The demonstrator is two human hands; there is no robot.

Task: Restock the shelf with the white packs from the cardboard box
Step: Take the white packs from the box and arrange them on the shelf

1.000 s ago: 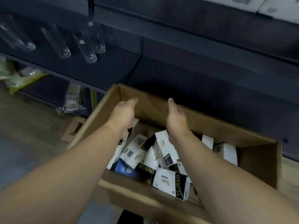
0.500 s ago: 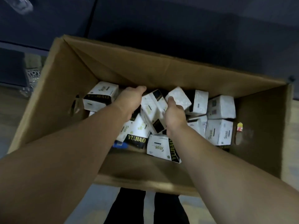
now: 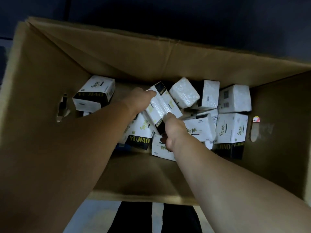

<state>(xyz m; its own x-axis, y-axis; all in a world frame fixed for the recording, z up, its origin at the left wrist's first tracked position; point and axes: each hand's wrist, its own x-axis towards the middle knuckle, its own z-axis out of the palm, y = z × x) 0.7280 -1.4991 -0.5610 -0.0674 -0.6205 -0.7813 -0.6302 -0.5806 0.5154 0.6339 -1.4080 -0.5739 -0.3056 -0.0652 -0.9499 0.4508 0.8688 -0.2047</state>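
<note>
The cardboard box [image 3: 104, 52] still has a good heap of white packs [image 3: 232, 128] lying jumbled on its bottom, some flat, some on edge, one set apart by the left wall near the torn handle hole [image 3: 63, 107], so by my reckoning the restocking has plenty left to go; the shelf [image 3: 185, 19] is only a dark band beyond the far rim from here, and I cannot tell what already stands on it. Both arms reach down into the box, and the two hands close on one pack [image 3: 161, 105] that sits tilted on top of the pile near the middle. The left hand [image 3: 139, 100] grips its far upper end, thumb laid along the edge. The right hand [image 3: 173, 132] holds its near lower end by the black band, fingers curled under it. The hands sit close together, one at each end. It looks like a pick-up just starting.
</note>
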